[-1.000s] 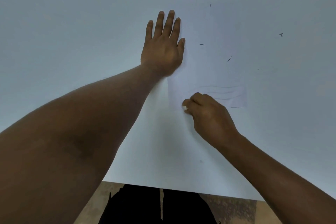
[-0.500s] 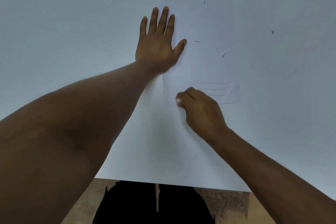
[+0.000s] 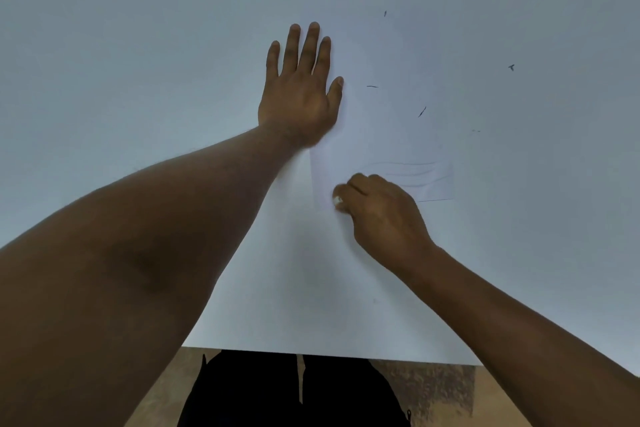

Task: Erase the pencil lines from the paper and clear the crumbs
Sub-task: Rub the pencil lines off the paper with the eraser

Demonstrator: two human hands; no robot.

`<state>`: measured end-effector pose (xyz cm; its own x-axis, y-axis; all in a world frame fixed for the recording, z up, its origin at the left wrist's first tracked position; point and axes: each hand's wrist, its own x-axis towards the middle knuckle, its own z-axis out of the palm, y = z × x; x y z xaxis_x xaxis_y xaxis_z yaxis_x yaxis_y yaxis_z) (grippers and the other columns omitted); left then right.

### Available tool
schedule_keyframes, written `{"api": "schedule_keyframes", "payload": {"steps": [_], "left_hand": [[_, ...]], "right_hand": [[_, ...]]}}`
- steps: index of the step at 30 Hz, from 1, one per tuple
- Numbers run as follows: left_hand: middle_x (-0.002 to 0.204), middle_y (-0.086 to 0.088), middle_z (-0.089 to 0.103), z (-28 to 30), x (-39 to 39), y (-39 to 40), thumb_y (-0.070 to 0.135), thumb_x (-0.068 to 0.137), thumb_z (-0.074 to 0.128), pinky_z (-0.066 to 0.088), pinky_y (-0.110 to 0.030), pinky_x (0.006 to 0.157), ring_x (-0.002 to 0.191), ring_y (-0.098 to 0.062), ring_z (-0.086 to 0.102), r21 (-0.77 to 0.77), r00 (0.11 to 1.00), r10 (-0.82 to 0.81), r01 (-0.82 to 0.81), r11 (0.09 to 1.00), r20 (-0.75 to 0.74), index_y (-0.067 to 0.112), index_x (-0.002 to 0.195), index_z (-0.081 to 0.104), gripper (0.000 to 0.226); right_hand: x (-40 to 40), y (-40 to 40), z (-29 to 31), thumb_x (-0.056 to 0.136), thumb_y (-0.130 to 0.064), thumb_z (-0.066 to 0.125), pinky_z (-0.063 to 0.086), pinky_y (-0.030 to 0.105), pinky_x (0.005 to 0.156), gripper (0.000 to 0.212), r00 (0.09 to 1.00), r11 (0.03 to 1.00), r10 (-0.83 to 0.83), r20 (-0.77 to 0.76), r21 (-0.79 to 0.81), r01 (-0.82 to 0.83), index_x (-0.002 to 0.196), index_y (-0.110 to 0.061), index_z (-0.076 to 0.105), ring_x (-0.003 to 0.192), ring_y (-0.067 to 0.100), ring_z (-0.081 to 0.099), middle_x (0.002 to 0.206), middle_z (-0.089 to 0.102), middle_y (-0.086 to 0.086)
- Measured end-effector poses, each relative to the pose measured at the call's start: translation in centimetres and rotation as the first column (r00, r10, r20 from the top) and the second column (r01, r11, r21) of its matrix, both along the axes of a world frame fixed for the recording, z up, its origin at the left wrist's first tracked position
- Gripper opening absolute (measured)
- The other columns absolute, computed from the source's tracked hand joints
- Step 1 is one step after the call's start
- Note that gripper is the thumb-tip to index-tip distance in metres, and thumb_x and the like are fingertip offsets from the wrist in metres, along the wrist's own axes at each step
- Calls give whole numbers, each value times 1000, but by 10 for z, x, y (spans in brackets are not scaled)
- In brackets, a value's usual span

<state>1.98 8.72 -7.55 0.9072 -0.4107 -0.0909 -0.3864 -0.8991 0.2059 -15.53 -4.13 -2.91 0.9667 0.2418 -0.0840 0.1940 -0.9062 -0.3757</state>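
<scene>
Head view: left hand (image 3: 299, 94) lies flat pinning the paper (image 3: 381, 135) mid-bench while the right hand (image 3: 379, 215), grip pinching a white eraser (image 3: 337, 200), works the paper's near-left corner, faint pencil lines (image 3: 408, 172) and crumbs (image 3: 421, 111) seemingly next.

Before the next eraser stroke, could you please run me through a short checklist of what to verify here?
1. Left hand flat on the paper, pinning it: ok.
2. Eraser pinched in the right hand: ok.
3. Eraser tip touching the paper: cannot tell.
4. Pencil lines all gone: not ok, faint curves remain.
5. Crumbs cleared: not ok, dark specks lie on paper and table.
</scene>
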Motion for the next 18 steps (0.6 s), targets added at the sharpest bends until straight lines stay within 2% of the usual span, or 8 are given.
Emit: {"api": "schedule_keyframes", "payload": {"steps": [3, 5, 8, 14, 18], "left_hand": [[174, -9, 5, -2, 0, -1, 50, 107, 19, 1, -53, 128, 160, -31, -1, -3, 1000, -1, 1, 1000, 16, 12, 165, 14, 69], [174, -9, 4, -3, 1, 0, 55, 106, 19, 1, -54, 128, 160, -32, -1, 2, 1000, -5, 5, 1000, 14, 12, 165, 14, 73], [174, -9, 2, -3, 2, 0, 64, 103, 17, 0, -54, 128, 160, -32, -3, 13, 1000, -7, 7, 1000, -2, 12, 165, 13, 81], [174, -9, 2, -1, 2, 0, 65, 103, 18, 0, -54, 128, 160, -32, -3, 14, 1000, -7, 7, 1000, -9, 11, 165, 13, 82], [174, -10, 1, -2, 1, 0, 64, 104, 17, 0, -55, 128, 160, -32, -4, 14, 1000, -14, 14, 1000, -4, 11, 165, 13, 81]], "right_hand": [[16, -11, 8, 84, -5, 60, 49, 34, 56, 18, 996, 997, -65, -53, 49, 67, 94, -17, 68, 76, 28, 60, 87, 61, 1], [48, -16, 8, 87, -7, 59, 50, 36, 60, 14, 986, 985, -166, 3, 44, 165, 93, -16, 66, 77, 27, 59, 89, 59, 3], [82, -8, 3, 90, -11, 58, 48, 36, 59, 8, 983, 983, -183, 33, -14, 183, 90, -12, 66, 76, 26, 55, 89, 57, 4], [14, -8, -3, 86, -1, 62, 42, 31, 50, 12, 988, 990, -135, 74, -35, 138, 92, -10, 68, 69, 24, 53, 83, 58, 4], [-11, -14, 2, 87, -5, 65, 47, 33, 51, 12, 991, 991, -136, -16, -14, 136, 93, -14, 69, 71, 24, 56, 87, 60, 0]]}}
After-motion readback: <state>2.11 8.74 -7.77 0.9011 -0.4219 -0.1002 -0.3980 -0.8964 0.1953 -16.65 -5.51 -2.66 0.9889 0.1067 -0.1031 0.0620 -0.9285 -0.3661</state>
